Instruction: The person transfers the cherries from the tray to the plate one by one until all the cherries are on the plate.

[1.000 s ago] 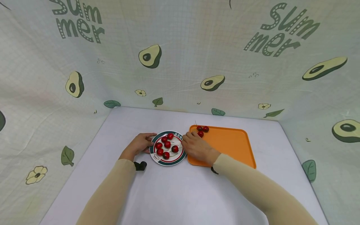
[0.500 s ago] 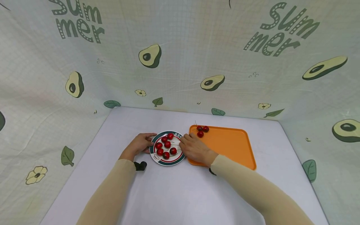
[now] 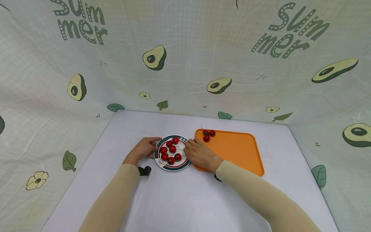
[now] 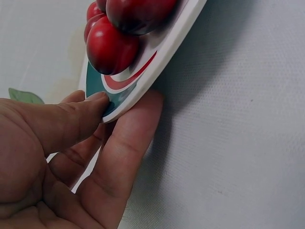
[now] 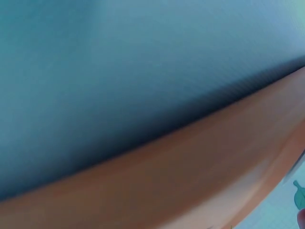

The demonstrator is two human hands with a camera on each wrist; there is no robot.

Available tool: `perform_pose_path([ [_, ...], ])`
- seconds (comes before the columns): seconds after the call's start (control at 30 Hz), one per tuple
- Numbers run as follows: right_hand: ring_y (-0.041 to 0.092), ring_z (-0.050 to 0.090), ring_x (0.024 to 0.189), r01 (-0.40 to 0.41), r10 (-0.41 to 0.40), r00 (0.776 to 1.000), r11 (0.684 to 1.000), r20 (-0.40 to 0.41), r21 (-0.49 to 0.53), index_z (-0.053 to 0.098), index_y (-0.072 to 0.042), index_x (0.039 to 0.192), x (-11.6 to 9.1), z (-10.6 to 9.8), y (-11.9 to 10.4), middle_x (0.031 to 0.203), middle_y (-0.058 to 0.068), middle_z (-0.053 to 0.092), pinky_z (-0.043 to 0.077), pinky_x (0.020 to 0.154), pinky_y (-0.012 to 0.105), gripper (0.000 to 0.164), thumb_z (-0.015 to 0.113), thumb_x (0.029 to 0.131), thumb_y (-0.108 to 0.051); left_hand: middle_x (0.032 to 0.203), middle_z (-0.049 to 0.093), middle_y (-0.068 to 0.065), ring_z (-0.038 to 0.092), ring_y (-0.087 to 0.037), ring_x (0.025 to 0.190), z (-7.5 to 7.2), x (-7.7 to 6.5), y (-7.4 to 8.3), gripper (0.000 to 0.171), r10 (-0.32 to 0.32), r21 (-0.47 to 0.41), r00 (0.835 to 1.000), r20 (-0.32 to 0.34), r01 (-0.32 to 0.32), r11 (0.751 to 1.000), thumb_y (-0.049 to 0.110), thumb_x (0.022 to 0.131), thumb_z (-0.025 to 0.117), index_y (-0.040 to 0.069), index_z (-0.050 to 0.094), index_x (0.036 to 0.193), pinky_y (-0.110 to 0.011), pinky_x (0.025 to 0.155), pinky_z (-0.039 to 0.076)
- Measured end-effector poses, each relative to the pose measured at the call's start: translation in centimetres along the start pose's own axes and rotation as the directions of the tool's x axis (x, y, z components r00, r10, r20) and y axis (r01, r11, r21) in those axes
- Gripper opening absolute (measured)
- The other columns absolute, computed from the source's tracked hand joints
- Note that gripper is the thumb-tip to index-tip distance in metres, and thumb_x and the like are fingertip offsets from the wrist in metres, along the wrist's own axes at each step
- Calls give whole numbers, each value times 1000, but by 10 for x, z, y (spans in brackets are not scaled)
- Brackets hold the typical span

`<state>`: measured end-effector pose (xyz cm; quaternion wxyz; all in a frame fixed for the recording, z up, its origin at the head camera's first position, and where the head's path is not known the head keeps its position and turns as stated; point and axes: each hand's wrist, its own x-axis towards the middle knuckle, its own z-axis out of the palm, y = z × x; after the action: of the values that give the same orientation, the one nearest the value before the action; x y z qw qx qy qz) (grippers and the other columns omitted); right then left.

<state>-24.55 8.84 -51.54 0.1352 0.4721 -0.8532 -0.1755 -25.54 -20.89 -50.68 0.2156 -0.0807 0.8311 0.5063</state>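
My left hand (image 3: 144, 149) holds the left rim of a round plate (image 3: 156, 155) with a green band and red ring. In the left wrist view, the thumb (image 4: 78, 119) lies over the rim and fingers are underneath; this edge of the plate (image 4: 97, 86) is tilted. Several red cherries (image 3: 172, 149) with thin stems lie on the white middle. At the plate's right side, my right hand (image 3: 200, 154) has curled fingers, pinching the stem of a dark red cherry (image 3: 177, 157) low on the plate. Its fingertips are mostly hidden from the head view.
Right of the plate lies an orange tray (image 3: 237, 148), partly under the right forearm. In its far left corner sit three cherries (image 3: 206, 138). A printed cloth (image 3: 185, 64) rises behind the white table (image 3: 174, 199). The tray's blurred edge (image 5: 167, 181) crosses the right wrist view.
The right hand has shifted slightly left and the dark red cherry has moved left and nearer on the plate. The left hand and the plate have stayed put.
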Motion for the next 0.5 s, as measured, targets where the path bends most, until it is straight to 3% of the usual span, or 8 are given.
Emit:
perform_pose_path([
  [0.23, 25, 50, 102, -22, 23, 999, 999, -41, 40, 68, -9, 118, -2, -2, 7, 108, 6, 61, 46, 90, 36, 25, 63, 105, -30, 129, 57, -18, 64, -23, 89, -1, -1, 1, 53, -8, 0, 1000, -2, 8, 1000, 2, 103, 62, 16, 56, 153, -27, 69, 62],
  [0.5, 30, 54, 109, -140, 149, 986, 984, -74, 114, 68, -6, 113, -14, -1, 43, 112, 10, 62, 49, 95, 42, 19, 67, 103, -23, 127, 56, -17, 64, -22, 89, 0, 2, -1, 52, -16, -4, 1000, -6, 16, 1000, 1, 103, 62, 16, 57, 153, -27, 68, 62],
])
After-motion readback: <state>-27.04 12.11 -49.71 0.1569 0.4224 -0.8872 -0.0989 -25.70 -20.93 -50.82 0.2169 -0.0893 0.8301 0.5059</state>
